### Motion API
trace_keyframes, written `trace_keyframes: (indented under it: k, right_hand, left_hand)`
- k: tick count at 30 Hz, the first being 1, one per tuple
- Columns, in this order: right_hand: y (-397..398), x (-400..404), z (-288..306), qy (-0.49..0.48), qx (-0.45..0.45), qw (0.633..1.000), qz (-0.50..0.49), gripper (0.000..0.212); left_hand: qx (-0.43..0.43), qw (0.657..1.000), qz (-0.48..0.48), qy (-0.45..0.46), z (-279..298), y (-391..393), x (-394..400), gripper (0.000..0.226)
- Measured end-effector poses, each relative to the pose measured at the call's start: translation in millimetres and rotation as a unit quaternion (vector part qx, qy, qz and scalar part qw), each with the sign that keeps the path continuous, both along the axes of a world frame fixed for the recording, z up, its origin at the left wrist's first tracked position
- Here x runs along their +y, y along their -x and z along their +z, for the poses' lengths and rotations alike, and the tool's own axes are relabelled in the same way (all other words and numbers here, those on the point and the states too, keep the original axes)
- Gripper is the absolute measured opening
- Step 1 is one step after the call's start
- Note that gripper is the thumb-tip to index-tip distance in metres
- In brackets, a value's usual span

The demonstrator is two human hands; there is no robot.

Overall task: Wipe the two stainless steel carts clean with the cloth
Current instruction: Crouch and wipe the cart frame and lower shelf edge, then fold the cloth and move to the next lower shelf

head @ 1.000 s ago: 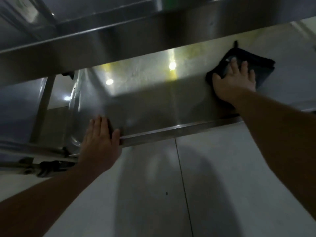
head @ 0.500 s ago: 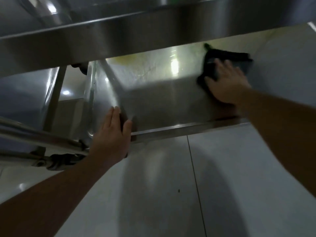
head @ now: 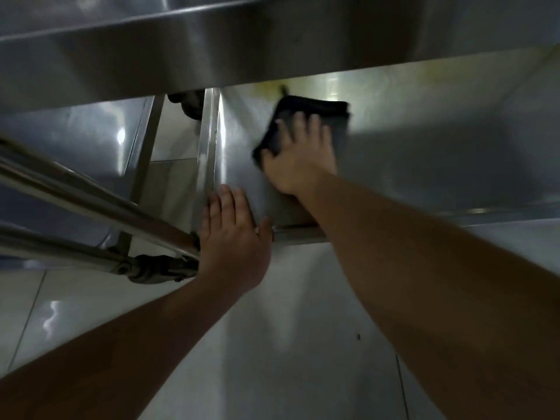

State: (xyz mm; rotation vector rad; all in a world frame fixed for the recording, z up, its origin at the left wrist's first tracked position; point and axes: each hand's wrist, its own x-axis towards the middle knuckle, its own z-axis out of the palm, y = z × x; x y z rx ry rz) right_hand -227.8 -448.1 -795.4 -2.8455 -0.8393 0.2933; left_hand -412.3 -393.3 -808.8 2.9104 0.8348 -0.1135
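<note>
While wiping proceeds: lower shelf (head: 424,165) of one cart.
Right hand (head: 298,160): grip spread flat, pressing the dark cloth (head: 315,116) near the shelf's left end.
Left hand (head: 233,237): fingers straight, braced on the front corner.
Next move: likely strokes across uncleaned steel, pressure kept even.

The right hand (head: 298,159) covers the middle of the motion-blurred cloth (head: 315,113).
</note>
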Motion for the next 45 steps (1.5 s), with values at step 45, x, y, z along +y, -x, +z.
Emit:
trace_keyframes:
  k: [45]
  right_hand:
    - [67, -183, 14, -0.030, -0.007, 0.968, 0.250, 0.062]
  left_hand:
    - [0.048, 0.992, -0.119, -0.012, 45, -12, -44, 0.072]
